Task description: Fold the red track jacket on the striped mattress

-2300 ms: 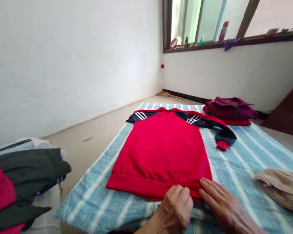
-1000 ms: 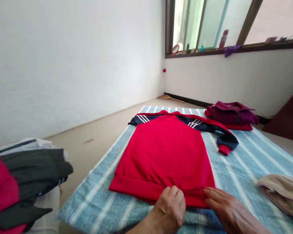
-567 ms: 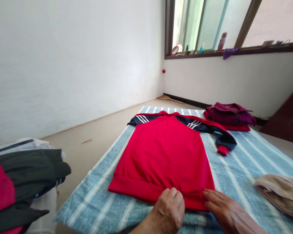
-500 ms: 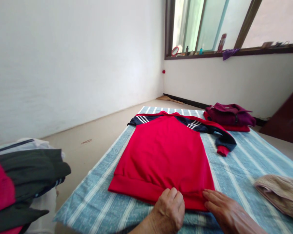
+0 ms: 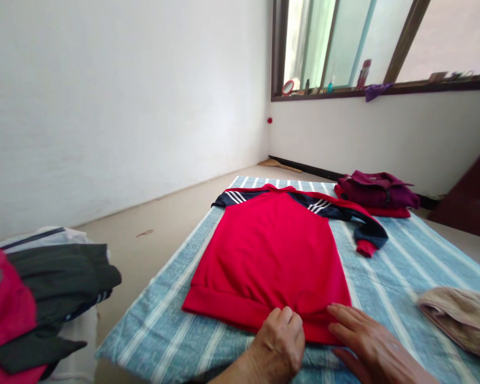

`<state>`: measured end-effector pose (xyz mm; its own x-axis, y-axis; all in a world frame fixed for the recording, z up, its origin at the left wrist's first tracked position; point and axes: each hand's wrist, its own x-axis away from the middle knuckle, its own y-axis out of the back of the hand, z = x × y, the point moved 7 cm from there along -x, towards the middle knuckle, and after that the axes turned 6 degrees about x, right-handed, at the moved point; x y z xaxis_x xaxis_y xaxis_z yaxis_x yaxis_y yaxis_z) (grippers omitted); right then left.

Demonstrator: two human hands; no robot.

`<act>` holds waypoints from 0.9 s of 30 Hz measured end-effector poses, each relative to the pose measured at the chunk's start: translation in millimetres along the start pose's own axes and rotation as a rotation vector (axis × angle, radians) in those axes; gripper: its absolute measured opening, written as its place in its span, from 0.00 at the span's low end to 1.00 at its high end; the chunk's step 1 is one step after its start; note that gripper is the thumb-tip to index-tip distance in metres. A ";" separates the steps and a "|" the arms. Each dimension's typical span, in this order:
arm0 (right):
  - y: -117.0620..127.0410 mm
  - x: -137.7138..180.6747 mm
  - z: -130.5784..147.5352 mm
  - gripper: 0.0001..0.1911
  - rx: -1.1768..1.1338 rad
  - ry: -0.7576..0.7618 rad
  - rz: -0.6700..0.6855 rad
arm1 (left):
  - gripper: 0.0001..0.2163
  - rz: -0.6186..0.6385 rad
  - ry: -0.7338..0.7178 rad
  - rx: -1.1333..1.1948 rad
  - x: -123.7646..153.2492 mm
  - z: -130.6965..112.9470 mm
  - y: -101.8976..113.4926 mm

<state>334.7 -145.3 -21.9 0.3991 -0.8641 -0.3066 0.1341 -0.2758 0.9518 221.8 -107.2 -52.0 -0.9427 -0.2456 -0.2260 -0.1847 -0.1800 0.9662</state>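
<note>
A red jacket (image 5: pixel 270 256) lies spread on a blue and white striped cloth (image 5: pixel 144 320), its hem toward me. Its navy sleeves (image 5: pixel 368 232) have white stripes; one stretches to the right and ends in a red cuff. My left hand (image 5: pixel 280 341) is closed on the hem, right of its middle, with curled fingers gripping the fabric. At the hem's right corner, my right hand (image 5: pixel 368 338) rests with its fingers stretched out over the fabric. Its thumb sits apart, just below the edge.
Folded maroon clothing (image 5: pixel 378 189) lies on a red piece at the far right. A beige folded cloth (image 5: pixel 462 317) is near right. On the left, dark green clothing (image 5: pixel 60 272) and pink clothing (image 5: pixel 6 298) are piled up. Small items line the windowsill (image 5: pixel 324 96).
My right hand has shifted slightly left, and its thumb now shows apart from the fingers. My left hand still grips the hem. The view has turned slightly left.
</note>
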 end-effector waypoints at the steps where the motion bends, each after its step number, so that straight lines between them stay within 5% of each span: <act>1: 1.0 -5.7 -0.3 0.07 -0.019 -0.033 -0.019 | 0.02 -0.004 0.000 -0.007 -0.1 -0.2 0.2; 7: -31.7 -41.3 -2.9 0.17 0.027 -0.193 -0.101 | 0.02 -0.043 0.027 -0.023 1.3 1.9 -2.7; 13: -80.1 -36.5 -6.3 0.23 0.079 -0.254 -0.020 | 0.05 -0.071 -0.002 -0.037 3.2 1.2 -5.8; 27: -81.0 -37.6 -8.3 0.23 0.046 -0.282 0.021 | 0.01 -0.140 0.052 0.024 6.7 12.6 -1.2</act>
<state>316.4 -86.9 -87.5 0.1325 -0.9510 -0.2794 0.0848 -0.2700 0.9591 212.2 -96.6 -53.2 -0.8915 -0.2693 -0.3642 -0.3205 -0.1931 0.9274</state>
